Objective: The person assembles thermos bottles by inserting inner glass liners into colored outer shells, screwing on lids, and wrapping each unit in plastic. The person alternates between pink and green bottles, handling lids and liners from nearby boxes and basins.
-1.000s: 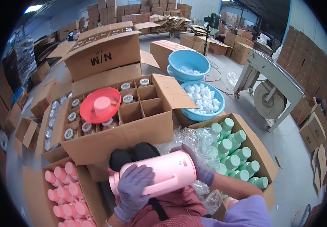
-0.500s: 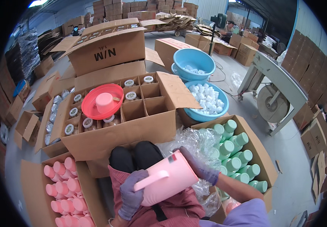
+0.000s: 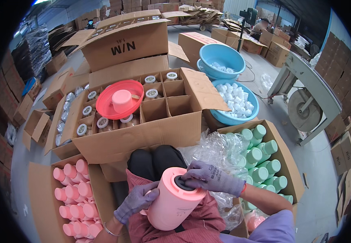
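Both hands (image 3: 171, 190) on pink jug (image 3: 174, 202)

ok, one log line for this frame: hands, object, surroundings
left hand: steadies pink jug side | right hand: on black cap at jug mouth | jug: in lap | right: box of green jugs | ahead: divided carton

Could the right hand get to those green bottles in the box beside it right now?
Probably not at once: the right hand is pressing on the pink jug. Once freed, the green bottles stand uncovered close by.
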The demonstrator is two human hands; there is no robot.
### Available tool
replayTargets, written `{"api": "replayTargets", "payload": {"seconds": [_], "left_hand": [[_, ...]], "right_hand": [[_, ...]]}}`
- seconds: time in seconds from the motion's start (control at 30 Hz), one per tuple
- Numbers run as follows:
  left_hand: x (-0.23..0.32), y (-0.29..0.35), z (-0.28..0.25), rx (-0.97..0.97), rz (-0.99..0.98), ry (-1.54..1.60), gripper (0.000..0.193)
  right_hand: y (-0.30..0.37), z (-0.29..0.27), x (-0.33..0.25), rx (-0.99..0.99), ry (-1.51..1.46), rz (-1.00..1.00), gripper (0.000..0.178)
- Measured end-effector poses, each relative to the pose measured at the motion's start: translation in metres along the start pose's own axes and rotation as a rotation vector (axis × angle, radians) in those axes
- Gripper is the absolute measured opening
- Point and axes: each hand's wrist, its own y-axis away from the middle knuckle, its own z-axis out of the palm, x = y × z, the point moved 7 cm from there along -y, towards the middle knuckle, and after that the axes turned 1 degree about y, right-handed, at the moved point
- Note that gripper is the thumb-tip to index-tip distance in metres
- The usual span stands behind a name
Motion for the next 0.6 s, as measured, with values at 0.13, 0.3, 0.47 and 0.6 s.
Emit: {"api": "replayTargets", "payload": {"seconds": [0.13, 0.3, 0.47, 0.6], "left_hand": [[-0.013, 0.012, -0.001, -0.096, -0.077, -0.059, 0.078], [0.000, 0.042, 0.010, 0.005, -0.084, -0.260, 0.088], [-0.019, 0.039, -0.014, -0.122, -0.133, -0.129, 0.093], [-0.008, 0.042, -0.006, 0.103, -0.126, -0.423, 0.081]], "right_hand": [[-0.011, 0.009, -0.017, -0.205, 0.219, -0.056, 0.029], [-0.011, 0.026, -0.021, -0.210, 0.215, -0.015, 0.034], [-0.033, 0.000, -0.061, 0.123, -0.001, -0.490, 0.052], [-0.029, 0.049, -0.068, -0.040, 0.052, -0.507, 0.047]]}}
